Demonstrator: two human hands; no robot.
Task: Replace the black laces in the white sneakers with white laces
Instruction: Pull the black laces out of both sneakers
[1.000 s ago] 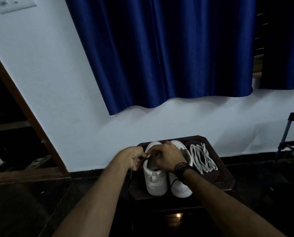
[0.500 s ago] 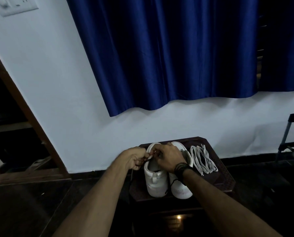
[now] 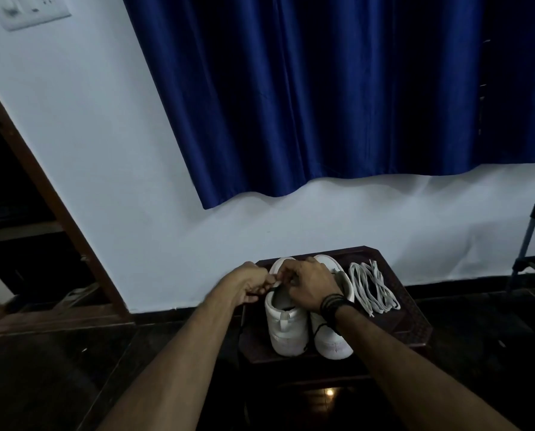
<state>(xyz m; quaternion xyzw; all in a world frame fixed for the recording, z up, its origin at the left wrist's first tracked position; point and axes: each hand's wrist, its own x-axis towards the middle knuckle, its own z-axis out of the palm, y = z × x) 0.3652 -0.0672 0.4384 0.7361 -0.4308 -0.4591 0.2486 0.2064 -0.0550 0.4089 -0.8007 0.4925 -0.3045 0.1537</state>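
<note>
Both hands at lower centre of the frame, over the left one of two white leather sneakers [image 3: 286,325] on the dark brown desk [image 3: 409,325]. Left hand [image 3: 247,286] clenched at the shoe's left edge, apparently pinching a thin black lace [image 3: 317,332]; right hand [image 3: 309,286] curled on top, grasp not clear. Shoes' long axis pointing away toward the wall. Loose white flat laces [image 3: 373,289] just right of the pair, nearer the right hand.

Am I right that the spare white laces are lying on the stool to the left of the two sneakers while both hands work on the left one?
Not quite: the head view shows the white laces lying to the right of the sneakers on the stool; the rest holds.
</note>
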